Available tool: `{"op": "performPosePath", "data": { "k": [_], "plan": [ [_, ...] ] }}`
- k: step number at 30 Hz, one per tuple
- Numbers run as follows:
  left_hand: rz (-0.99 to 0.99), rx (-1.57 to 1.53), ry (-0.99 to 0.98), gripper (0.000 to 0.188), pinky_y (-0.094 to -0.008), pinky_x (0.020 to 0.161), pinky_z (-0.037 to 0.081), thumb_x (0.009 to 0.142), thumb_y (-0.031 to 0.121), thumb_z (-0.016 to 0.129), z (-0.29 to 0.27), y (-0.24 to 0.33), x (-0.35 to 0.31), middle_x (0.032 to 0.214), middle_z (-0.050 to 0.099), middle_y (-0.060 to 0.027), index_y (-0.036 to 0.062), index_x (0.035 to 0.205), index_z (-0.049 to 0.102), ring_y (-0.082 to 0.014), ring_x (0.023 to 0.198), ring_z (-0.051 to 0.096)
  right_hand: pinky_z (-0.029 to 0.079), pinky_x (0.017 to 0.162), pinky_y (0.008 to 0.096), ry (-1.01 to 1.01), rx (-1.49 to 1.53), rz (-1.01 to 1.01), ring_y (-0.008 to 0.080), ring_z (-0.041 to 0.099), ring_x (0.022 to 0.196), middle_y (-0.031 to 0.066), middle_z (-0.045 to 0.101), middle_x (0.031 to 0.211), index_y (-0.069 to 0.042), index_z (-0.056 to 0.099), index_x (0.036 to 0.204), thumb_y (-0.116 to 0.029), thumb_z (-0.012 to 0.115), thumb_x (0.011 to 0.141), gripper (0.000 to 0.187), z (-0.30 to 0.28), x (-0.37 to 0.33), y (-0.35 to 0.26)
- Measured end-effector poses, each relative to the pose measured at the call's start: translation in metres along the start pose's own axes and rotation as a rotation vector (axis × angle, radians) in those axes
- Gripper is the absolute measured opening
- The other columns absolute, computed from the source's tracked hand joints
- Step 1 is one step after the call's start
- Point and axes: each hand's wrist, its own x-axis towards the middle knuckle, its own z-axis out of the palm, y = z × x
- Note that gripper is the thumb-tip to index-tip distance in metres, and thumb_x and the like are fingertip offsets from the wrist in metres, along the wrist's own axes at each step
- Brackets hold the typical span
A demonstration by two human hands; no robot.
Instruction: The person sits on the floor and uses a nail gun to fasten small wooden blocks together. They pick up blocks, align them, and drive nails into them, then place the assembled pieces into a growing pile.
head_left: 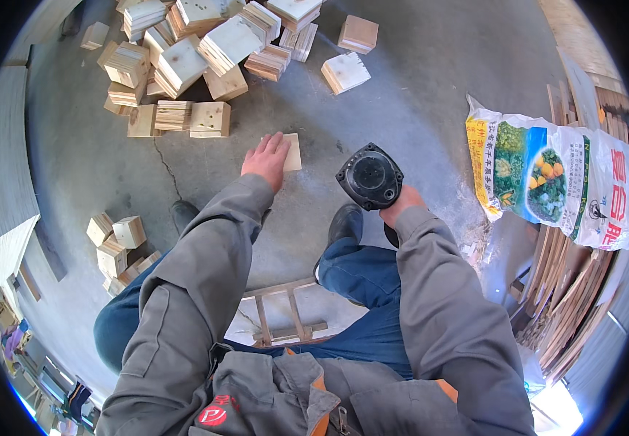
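Observation:
My left hand [265,161] lies with its fingers stretched out over the left part of a small square wooden block [293,152] on the floor. Its palm hides much of that block. My right hand [403,203] is wrapped round a black nail gun [370,174], whose broad bolted cap faces up; its lower end is hidden beneath. The nail gun stands just right of the block, apart from it. Beyond both hands, many stacked plywood blocks [231,45] form a loose pile, some with nail marks on top.
A smaller group of blocks [128,231] sits by my left knee. At right, a printed white sack [583,174] lies over thin wooden strips [569,298]. Large sheets [5,152] are stacked at left. A low wooden frame [294,309] is between my legs. The concrete floor has a crack [165,167].

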Motion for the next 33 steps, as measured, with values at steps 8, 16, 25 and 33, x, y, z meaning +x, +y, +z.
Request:
{"op": "performPosePath", "data": {
  "k": [8,16,25,33],
  "plan": [
    [-0.019,-0.221,0.069,0.054,-0.0447,0.117,0.04,0.093,0.015,0.062,-0.013,-0.031,0.032,0.154,0.047,-0.019,0.0079,0.145,0.05,-0.0398,0.143,0.044,0.053,0.1,0.0448,-0.047,-0.05,0.014,0.0397,0.063,0.12,0.0173,0.07,0.124,-0.014,0.071,0.121,-0.018,0.063,0.088,0.035,-0.011,-0.001,-0.014],
    [-0.214,-0.22,0.101,0.087,-0.0438,0.112,0.044,0.079,0.029,0.082,-0.033,-0.022,0.028,0.146,0.05,-0.0233,0.0049,0.151,0.038,-0.0405,0.133,0.052,0.053,0.099,0.045,-0.03,-0.044,0.011,0.0401,0.063,0.119,0.0173,0.07,0.123,-0.014,0.071,0.121,-0.018,0.063,0.088,0.034,-0.009,0.005,-0.009],
    [-0.539,-0.75,0.061,0.08,-0.0414,0.096,0.052,0.07,0.032,0.086,0.001,-0.041,0.038,0.128,0.061,-0.0207,-0.0012,0.135,0.053,-0.0347,0.115,0.062,0.053,0.099,0.0453,-0.055,-0.019,0.035,0.0396,0.063,0.119,0.0176,0.07,0.122,-0.015,0.072,0.121,-0.022,0.062,0.09,0.033,-0.022,-0.006,-0.02],
    [-1.037,-1.589,-0.031,0.059,-0.0458,0.101,0.046,0.095,0.041,0.07,0.068,-0.026,0.008,0.123,0.063,-0.0127,0.0013,0.136,0.056,-0.0336,0.116,0.06,0.053,0.1,0.0458,-0.041,-0.002,0.025,0.0398,0.063,0.119,0.0178,0.07,0.122,-0.014,0.071,0.122,-0.023,0.061,0.09,0.034,-0.022,-0.005,-0.02]
  ]
}}
